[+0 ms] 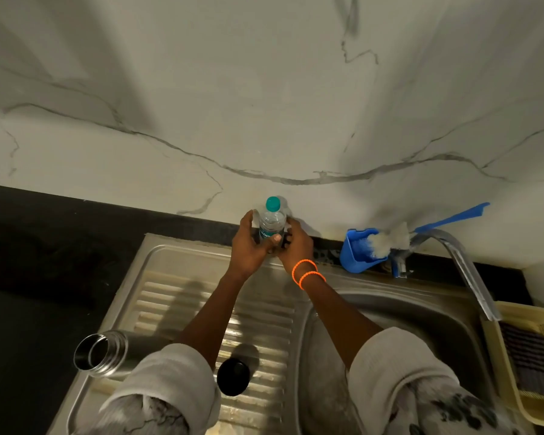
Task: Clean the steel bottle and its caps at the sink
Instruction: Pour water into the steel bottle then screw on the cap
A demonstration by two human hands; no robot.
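At the sink's back edge, a plastic bottle [272,222] is gripped by both the left hand [252,246] and right hand [296,246]; the steel bottle [107,353] and black cap [233,377] are left on the drainboard [264,315].

I see a blue holder [358,255] with a white brush [390,238] left of the tap [465,265]; a yellow tray [528,368] sits right of it.

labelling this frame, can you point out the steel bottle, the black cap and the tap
steel bottle [102,353], head view, on its open mouth
black cap [233,377], head view, on its top
tap [467,265], head view, on its spout
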